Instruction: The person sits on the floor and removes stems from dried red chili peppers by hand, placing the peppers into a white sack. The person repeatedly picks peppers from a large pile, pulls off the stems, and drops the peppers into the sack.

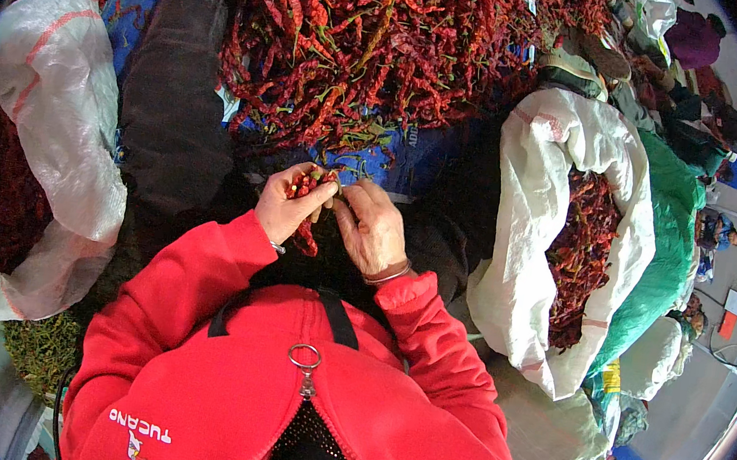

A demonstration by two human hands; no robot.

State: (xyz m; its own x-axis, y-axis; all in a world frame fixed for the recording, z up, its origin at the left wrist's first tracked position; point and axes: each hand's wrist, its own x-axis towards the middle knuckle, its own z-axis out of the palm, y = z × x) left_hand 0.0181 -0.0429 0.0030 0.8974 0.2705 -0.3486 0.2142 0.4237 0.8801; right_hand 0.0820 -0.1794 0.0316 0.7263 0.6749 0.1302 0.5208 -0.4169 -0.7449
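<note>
My left hand (292, 201) is closed around a small bunch of dried red chilies (305, 237), whose ends hang below the fingers. Close beside it, my right hand (371, 227) has its thumb and forefinger together near the stem end of the bunch; whether a stem is pinched between them cannot be told. Beyond both hands a large heap of dried red chilies (364, 43), many with stems, lies on a blue printed sheet (376, 165). Loose green stems (352, 142) are scattered at the heap's near edge.
A white woven sack (74, 97) of dark red chilies stands at left, another white sack (525, 249) of chilies at right. A green sack (663, 245) leans behind the right one. At lower left is a pile of green stems (44, 345). My dark-trousered legs flank the work area.
</note>
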